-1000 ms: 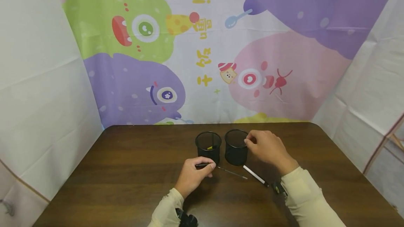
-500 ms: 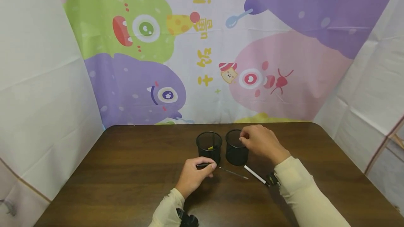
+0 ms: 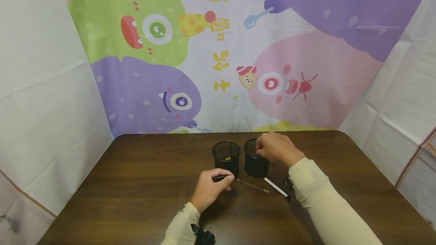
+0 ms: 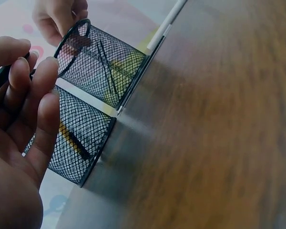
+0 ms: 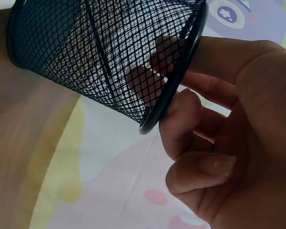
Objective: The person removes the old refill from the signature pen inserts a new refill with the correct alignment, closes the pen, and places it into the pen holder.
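- On the far side, facing you, hangs a white backdrop (image 3: 225, 112) printed with green, purple and pink cartoon figures
- Your brown wooden table (image 3: 136, 184) spreads in front of it
- Your right hand (image 3: 277, 148) bends over the right mesh cup (image 3: 255, 167), some fingertips inside the rim, others curled outside; I cannot tell whether they pinch anything
- Your left hand (image 3: 209, 188), on the near side of the left mesh cup (image 3: 223, 166), grips a black pen barrel (image 3: 219, 177) with thumb and forefinger
- Both cups stand upright on your table, side by side
- A white pen (image 3: 277, 188) with a black end lies nearer you than the right cup
- Left of it, a thin rod (image 3: 253, 185) lies on the table
- Inside your left cup sits a yellow-and-black piece (image 4: 69, 133)
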`<state>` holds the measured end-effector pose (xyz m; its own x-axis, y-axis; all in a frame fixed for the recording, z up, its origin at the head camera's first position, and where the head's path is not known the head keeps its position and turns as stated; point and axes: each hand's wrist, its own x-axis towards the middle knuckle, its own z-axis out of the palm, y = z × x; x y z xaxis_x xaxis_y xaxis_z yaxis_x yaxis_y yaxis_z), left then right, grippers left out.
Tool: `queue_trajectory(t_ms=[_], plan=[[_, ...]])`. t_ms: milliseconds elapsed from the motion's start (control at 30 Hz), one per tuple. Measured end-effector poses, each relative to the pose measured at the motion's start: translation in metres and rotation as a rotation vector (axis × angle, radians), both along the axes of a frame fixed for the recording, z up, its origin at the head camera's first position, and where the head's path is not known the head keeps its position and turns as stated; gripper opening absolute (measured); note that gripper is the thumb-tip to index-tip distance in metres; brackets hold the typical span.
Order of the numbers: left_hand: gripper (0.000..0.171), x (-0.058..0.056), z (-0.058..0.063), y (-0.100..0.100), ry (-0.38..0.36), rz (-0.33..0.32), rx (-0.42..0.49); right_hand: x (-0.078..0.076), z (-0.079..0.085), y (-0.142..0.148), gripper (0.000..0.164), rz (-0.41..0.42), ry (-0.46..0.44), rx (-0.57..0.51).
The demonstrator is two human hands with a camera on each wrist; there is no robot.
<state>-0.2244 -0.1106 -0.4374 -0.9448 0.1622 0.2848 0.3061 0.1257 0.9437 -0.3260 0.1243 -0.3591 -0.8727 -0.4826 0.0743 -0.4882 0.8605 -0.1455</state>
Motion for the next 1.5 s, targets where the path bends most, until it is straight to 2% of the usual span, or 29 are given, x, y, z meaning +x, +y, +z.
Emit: queue_trajectory(t_ms=[100, 333, 533, 667, 867, 967, 1133, 1500], plan=[[0.012, -0.002, -0.002, -0.001, -0.003, -0.008, 0.008, -0.003, 0.002, -0.003, 0.020, 0.005, -0.026, 0.037], [0.016, -0.017, -0.028, -0.004, -0.026, -0.018, 0.034, -0.009, 0.005, -0.012, 0.039, 0.019, -0.070, 0.094], [0.017, -0.020, -0.033, -0.006, -0.012, -0.023, 0.054, -0.014, 0.004, -0.020, 0.043, 0.008, -0.089, 0.156], [0.016, -0.019, -0.032, -0.005, -0.018, -0.017, 0.043, -0.017, 0.002, -0.024, 0.044, -0.014, -0.137, 0.208], [0.014, -0.006, -0.010, -0.004, -0.007, -0.029, 0.040, -0.020, 0.002, -0.028, 0.040, -0.031, -0.169, 0.266], [0.014, -0.002, -0.004, -0.004, 0.005, -0.031, 0.044, -0.021, 0.003, -0.031, 0.034, -0.027, -0.156, 0.283], [0.014, -0.002, -0.002, -0.005, -0.004, -0.031, 0.034, -0.022, 0.005, -0.035, 0.026, -0.026, -0.139, 0.320], [0.013, -0.003, -0.003, -0.005, -0.005, -0.032, 0.042, -0.020, 0.007, -0.041, 0.019, -0.041, -0.123, 0.398]])
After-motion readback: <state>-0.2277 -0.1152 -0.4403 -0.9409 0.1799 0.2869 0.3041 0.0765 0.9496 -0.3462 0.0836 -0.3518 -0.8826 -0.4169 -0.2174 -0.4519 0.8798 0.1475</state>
